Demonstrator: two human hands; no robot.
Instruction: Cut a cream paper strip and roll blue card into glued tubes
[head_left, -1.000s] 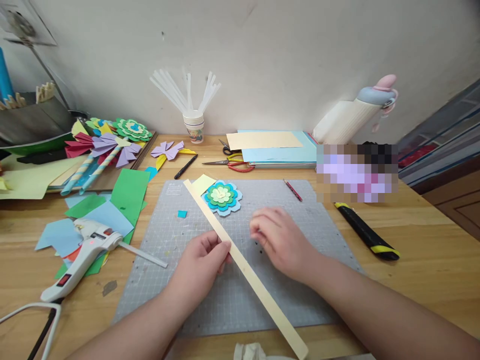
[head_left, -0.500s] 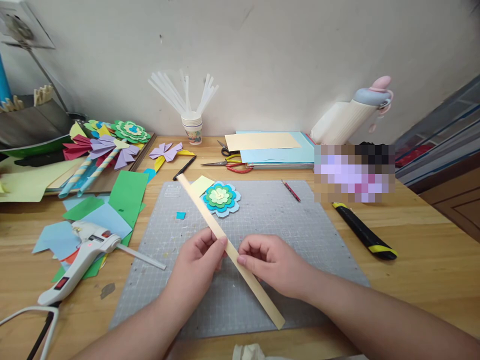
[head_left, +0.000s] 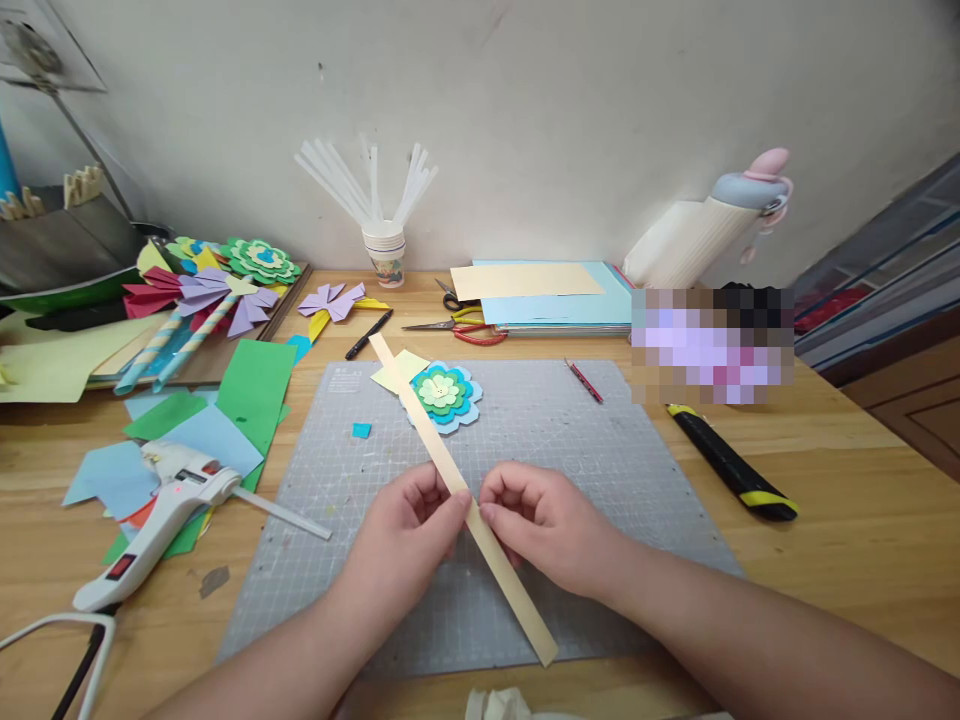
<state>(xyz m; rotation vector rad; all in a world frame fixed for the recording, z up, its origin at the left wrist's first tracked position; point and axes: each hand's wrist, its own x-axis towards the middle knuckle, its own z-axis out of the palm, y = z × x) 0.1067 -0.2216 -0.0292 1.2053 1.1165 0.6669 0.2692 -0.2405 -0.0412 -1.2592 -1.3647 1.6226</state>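
Note:
A long cream paper strip (head_left: 510, 583) slants across the cutting mat (head_left: 322, 560), its far end up by the black pen and its near end toward me. My left hand (head_left: 412, 530) pinches the strip near its middle, thumb on top. On the other edge, my right hand (head_left: 544, 525) is closed with thumb and forefinger at the strip, close to the left thumb. The other fingers of both hands are curled and partly hidden. Beyond the hands lies a layered paper flower (head_left: 450, 395) in blue and green, partly covered by the strip, beside a pale yellow paper piece (head_left: 411, 364).
A white glue gun (head_left: 161, 525) rests on paper scraps (head_left: 255, 390) at left. A black pen (head_left: 369, 335), scissors (head_left: 435, 325), a pencil (head_left: 583, 381) and a black-yellow cutter (head_left: 727, 462) lie around. Behind stand a cup of glue sticks (head_left: 386, 262) and a bottle (head_left: 712, 225).
The strip has turned slightly steeper, its far end moving right over the flower's edge and its near end shifting a little left. My left hand has moved slightly right, closer to my right hand.

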